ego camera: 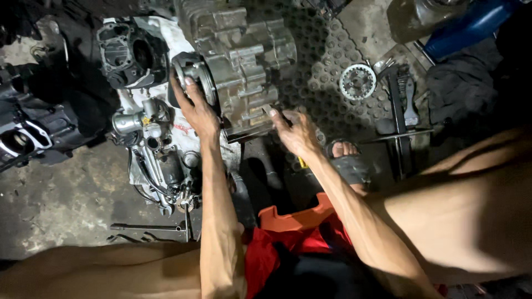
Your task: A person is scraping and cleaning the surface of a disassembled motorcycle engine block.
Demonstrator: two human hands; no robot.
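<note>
A grey metal engine case [249, 61] lies on a black studded rubber mat [327, 55]. A round piston [193, 72] sticks out of its left side. My left hand [195, 108] grips that piston from below, fingers wrapped on its rim. My right hand [296, 130] rests on the case's lower right edge, fingers closed on a small dark tool or part that I cannot make out. A black cylinder block [130, 52] sits on a white cloth [166, 33] left of the case.
A carburettor and loose parts [152, 144] lie on the cloth by my left forearm. A sprocket [357, 81] and hand tools [402, 105] lie on the right. A sandalled foot [346, 158], an orange stool [296, 216] and wrenches [149, 228] are on the concrete floor.
</note>
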